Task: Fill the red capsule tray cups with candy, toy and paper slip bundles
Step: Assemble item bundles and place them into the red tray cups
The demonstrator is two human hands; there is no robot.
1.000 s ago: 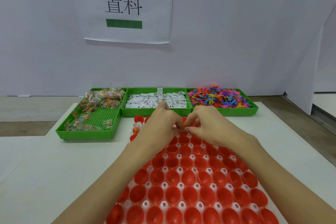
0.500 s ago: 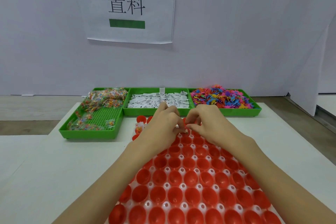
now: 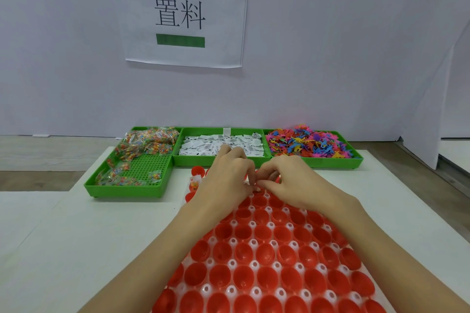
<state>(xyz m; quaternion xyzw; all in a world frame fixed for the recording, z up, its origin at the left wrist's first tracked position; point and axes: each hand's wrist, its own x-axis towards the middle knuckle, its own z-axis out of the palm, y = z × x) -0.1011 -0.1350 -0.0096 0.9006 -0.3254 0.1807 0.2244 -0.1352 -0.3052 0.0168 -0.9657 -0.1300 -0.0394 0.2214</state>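
**At the far rows of the red tray, both hands meet over one small bundle**

Over the far end of the red capsule tray [image 3: 267, 256], the left hand [image 3: 223, 183] and right hand [image 3: 292, 185] meet fingertip to fingertip, fingers curled, pinching a small pale bundle [image 3: 256, 184], largely hidden, so its axis and facing cannot be told. It sits directly between the fingers, equally near both hands, just above the empty cups. One cup [image 3: 194, 185] at the tray's far left corner already holds candy. The supply bins [image 3: 221, 159] lie beyond on the counter [image 3: 76, 249].
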